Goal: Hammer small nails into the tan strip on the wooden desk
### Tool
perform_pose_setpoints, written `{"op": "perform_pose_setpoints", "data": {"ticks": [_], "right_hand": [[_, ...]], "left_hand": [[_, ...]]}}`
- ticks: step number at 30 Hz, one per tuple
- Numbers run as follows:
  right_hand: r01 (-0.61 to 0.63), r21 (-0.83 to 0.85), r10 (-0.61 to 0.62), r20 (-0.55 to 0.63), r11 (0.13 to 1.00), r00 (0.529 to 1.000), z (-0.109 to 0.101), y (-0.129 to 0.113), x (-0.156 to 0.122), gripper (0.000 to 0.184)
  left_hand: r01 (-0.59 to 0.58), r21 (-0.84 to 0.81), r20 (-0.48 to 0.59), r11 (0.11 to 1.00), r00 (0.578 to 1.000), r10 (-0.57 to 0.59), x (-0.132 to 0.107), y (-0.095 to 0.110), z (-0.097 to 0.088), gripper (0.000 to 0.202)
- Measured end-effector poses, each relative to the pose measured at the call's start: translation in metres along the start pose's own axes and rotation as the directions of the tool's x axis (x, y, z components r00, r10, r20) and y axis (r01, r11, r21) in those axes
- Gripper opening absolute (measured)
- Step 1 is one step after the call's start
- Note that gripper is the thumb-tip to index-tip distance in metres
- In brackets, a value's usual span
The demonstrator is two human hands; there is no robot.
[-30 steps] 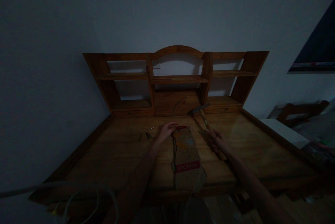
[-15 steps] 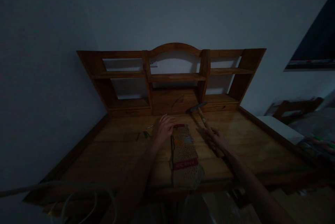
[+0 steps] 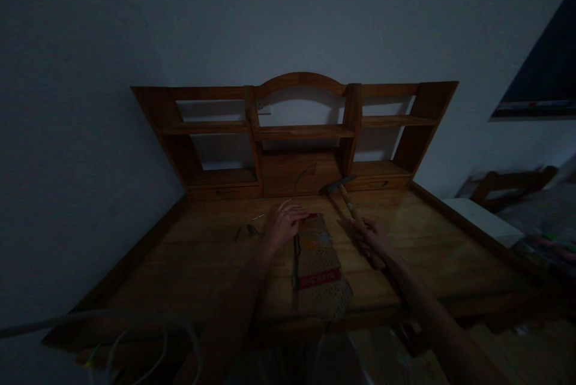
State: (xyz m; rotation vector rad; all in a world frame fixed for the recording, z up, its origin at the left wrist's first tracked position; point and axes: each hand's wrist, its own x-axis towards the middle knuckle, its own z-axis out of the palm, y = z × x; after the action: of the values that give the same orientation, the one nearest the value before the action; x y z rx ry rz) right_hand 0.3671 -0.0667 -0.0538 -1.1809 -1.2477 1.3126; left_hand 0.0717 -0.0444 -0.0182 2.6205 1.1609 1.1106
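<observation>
A hammer with a wooden handle and a dark metal head is in my right hand, fingers wrapped around the handle. Its head is raised over the back of the desk, to the right of the cardboard. A flat brown cardboard piece, speckled with dark dots and crossed by red printed bands, lies lengthwise before me. My left hand rests at its far left corner, fingers stretched over the far red band. Whether anything small is under those fingers, I cannot tell in this dim light.
Small metal pieces lie left of my left hand on the wooden desk. A wooden shelf unit stands along the back. White cables hang at the near left. A chair back is at the far right.
My left hand has shifted slightly right and toward me, its fingers now reaching over the cardboard's far end. The hammer and my right hand have barely moved.
</observation>
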Motion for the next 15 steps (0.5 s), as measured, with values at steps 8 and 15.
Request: {"op": "perform_pose_setpoints", "data": {"ticks": [8, 15], "right_hand": [[-0.015, 0.006, 0.015, 0.001, 1.000, 1.000, 0.0008, -0.0045, -0.0026, 0.036], [-0.021, 0.010, 0.021, -0.020, 1.000, 1.000, 0.0037, -0.0073, -0.0048, 0.035]], "left_hand": [[0.049, -0.001, 0.002, 0.999, 0.999, -0.049, -0.0001, 0.0011, 0.0023, 0.046], [0.069, 0.004, 0.018, 0.998, 0.997, -0.069, 0.0005, -0.0001, 0.0043, 0.046]]}}
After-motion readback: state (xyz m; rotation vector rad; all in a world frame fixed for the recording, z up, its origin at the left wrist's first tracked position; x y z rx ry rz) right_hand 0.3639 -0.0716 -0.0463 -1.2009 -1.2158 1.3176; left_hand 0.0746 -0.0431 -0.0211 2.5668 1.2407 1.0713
